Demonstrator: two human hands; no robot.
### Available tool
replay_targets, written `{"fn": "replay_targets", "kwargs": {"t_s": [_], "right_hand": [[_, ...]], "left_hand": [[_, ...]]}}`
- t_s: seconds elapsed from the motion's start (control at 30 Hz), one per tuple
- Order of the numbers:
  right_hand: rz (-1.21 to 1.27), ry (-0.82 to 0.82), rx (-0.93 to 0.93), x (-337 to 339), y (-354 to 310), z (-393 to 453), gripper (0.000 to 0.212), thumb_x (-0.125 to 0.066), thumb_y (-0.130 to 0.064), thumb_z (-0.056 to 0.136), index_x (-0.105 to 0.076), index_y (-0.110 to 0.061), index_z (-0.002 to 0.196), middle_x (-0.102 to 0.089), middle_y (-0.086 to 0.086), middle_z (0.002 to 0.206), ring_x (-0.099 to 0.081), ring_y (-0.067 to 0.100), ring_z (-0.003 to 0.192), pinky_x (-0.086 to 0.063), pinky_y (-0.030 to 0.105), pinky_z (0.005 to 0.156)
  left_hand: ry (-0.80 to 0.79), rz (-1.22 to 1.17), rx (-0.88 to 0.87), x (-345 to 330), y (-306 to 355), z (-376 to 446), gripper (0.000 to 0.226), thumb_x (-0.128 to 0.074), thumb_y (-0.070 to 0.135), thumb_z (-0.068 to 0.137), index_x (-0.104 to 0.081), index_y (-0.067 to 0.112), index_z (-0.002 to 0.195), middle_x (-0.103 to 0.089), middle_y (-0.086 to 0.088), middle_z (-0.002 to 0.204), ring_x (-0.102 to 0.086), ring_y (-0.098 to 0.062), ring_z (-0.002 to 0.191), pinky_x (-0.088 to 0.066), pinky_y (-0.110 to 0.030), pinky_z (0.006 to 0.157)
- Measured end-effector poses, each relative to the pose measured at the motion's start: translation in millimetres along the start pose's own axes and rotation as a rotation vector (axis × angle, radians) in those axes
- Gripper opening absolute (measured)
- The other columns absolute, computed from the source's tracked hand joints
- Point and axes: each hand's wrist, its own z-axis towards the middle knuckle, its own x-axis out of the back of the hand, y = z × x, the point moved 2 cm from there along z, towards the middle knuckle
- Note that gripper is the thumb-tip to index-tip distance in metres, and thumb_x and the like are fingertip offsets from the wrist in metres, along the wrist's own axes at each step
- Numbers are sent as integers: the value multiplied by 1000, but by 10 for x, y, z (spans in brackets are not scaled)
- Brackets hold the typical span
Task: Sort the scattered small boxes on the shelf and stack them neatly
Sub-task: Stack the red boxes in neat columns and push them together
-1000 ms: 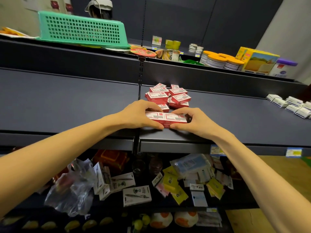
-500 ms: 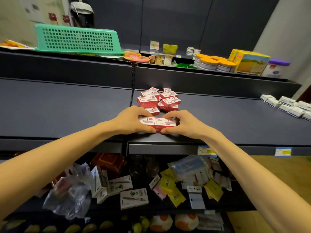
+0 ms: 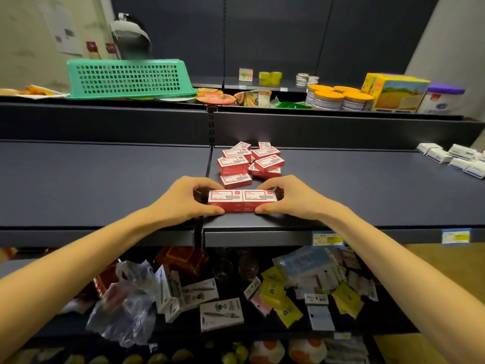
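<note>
Two small red-and-white boxes (image 3: 242, 200) lie end to end near the front edge of the dark shelf (image 3: 341, 190), apparently stacked on other boxes below. My left hand (image 3: 183, 200) cups their left end, thumb at the front. My right hand (image 3: 291, 199) cups the right end the same way. Just behind them a loose pile of the same red boxes (image 3: 249, 164) lies scattered, some tilted, several overlapping.
White small boxes (image 3: 456, 160) lie at the shelf's far right. The upper shelf carries a green basket (image 3: 128, 78), orange-lidded tubs (image 3: 338, 97) and a yellow carton (image 3: 396, 91). The lower shelf holds packets, pen boxes (image 3: 221, 313) and a plastic bag (image 3: 126, 303).
Both hands stay pressed around the two red boxes at the shelf front. The view has shifted slightly; the fingers have drawn back, showing the box tops more fully.
</note>
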Motion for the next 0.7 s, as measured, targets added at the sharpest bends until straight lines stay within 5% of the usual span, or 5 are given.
{"fn": "replay_targets", "kwargs": {"t_s": [0.2, 0.37, 0.53, 0.7], "right_hand": [[41, 3, -5, -10, 25, -32, 51, -81, -41, 79, -65, -25, 125, -66, -11, 116, -63, 5, 102, -55, 18, 81], [47, 19, -12, -36, 29, -74, 51, -80, -41, 80, -64, -28, 126, -65, -12, 116, -63, 3, 101, -53, 12, 74], [50, 19, -32, -38, 31, -94, 53, -79, -43, 80, -62, -29, 128, -64, -12, 120, -62, 5, 105, -54, 14, 78], [18, 20, -62, -42, -26, -125, 58, -75, -54, 78, -60, -30, 129, -63, -16, 116, -62, 3, 101, -51, 13, 76]], "left_hand": [[-8, -75, 31, -12, 17, 0, 46, -85, 32, 72, -70, 25, 115, -74, 9, 107, -71, -12, 100, -62, -26, 71], [-10, -113, 49, -32, 4, 5, 49, -84, 33, 70, -69, 26, 116, -72, 10, 110, -69, -6, 104, -60, -22, 79], [-45, -94, 55, -9, -3, 41, 49, -86, 31, 71, -69, 24, 116, -73, 8, 109, -70, -4, 100, -58, -17, 72], [-147, -69, 74, 24, 38, 94, 63, -82, 48, 67, -62, 30, 124, -67, 15, 114, -67, -9, 107, -57, -18, 80]]}}
